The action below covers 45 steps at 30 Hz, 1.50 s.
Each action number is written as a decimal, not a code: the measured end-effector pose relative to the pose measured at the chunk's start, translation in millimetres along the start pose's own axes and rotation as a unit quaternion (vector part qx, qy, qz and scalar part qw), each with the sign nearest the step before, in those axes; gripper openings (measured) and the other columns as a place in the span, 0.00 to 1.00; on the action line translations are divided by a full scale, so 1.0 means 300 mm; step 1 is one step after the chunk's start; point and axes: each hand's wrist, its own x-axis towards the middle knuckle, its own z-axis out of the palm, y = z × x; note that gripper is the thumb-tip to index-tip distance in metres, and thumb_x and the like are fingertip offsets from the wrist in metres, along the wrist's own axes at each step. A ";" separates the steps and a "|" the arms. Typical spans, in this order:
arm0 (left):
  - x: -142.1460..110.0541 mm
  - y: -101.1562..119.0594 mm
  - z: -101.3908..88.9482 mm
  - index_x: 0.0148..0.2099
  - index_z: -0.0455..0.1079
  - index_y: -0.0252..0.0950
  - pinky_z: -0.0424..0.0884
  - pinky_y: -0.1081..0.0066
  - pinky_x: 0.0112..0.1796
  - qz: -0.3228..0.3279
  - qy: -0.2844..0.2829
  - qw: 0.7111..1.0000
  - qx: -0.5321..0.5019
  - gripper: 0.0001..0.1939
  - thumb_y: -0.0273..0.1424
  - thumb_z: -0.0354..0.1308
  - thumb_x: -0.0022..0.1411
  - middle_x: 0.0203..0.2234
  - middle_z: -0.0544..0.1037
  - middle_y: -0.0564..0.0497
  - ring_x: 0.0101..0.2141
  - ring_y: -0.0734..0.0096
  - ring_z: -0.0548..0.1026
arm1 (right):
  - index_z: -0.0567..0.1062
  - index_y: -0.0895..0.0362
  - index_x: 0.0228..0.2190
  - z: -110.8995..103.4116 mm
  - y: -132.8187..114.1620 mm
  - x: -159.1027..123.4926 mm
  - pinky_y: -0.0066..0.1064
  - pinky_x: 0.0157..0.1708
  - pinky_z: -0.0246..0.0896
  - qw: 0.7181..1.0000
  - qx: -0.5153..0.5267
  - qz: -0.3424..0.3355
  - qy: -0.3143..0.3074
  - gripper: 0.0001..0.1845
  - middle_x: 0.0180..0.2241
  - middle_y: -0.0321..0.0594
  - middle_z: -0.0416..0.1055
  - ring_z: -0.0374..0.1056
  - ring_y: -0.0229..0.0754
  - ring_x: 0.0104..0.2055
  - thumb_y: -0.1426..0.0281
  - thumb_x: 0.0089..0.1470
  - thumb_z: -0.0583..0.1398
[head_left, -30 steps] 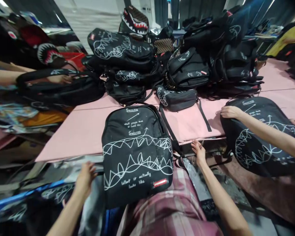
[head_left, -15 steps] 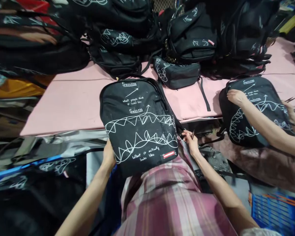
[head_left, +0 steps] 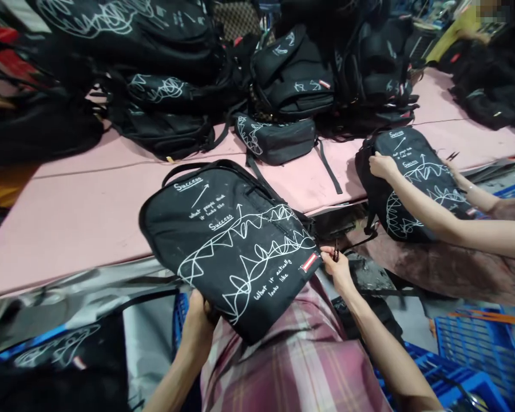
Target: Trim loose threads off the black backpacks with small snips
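A worker's two hands, well apart, hold a black backpack (head_left: 227,246) tilted between them, its printed front facing up and its top leaning away toward the left. The left hand (head_left: 199,326) is clamped on the lower left edge, its fingers partly hidden by the bag. The right hand (head_left: 337,268) has its fingertips at the opposite lower corner, just beside a red-and-white label (head_left: 310,262), and grips a small dark tool (head_left: 337,249); how firmly it holds the bag cannot be told. White scribbled lines and the word "Success," written twice, cross the panel. Between the forearms is a plaid garment (head_left: 278,360), with the bag's lower end above it. Ahead of the hands, the bag's upper part overlaps the near edge of a pink worktop (head_left: 68,200); whether it rests there is unclear. Farther beyond the hands sits a black pouch (head_left: 278,140) before a pile of black bags (head_left: 292,74). To the right of the right hand, a co-worker's hand (head_left: 384,166) touches a second backpack (head_left: 416,189) with matching print. Below and right of the right hand stands a blue crate (head_left: 484,349).
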 end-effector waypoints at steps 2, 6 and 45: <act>0.000 0.061 -0.020 0.52 0.63 0.42 0.62 0.61 0.53 0.083 0.049 0.994 0.044 0.23 0.40 0.55 0.54 0.47 0.70 0.50 0.53 0.59 0.63 | 0.73 0.61 0.36 -0.036 -0.019 0.007 0.31 0.30 0.60 0.999 -0.039 -0.008 0.006 0.22 0.29 0.40 0.71 0.65 0.40 0.28 0.56 0.44 0.61; 0.026 0.209 0.058 0.51 0.65 0.44 0.55 0.60 0.56 0.419 0.019 0.883 0.211 0.19 0.37 0.54 0.56 0.50 0.68 0.52 0.54 0.60 0.62 | 0.70 0.55 0.44 -0.085 -0.031 -0.039 0.37 0.43 0.59 0.985 -0.167 -0.024 0.025 0.22 0.40 0.41 0.71 0.66 0.45 0.41 0.58 0.48 0.59; -0.027 0.233 0.618 0.30 0.70 0.35 0.54 0.65 0.39 0.530 -0.479 0.528 0.459 0.12 0.31 0.49 0.63 0.31 0.73 0.50 0.35 0.68 0.65 | 0.73 0.56 0.35 0.012 -0.064 -0.203 0.32 0.34 0.63 0.979 -0.197 -0.060 0.014 0.13 0.29 0.38 0.74 0.71 0.43 0.31 0.62 0.56 0.54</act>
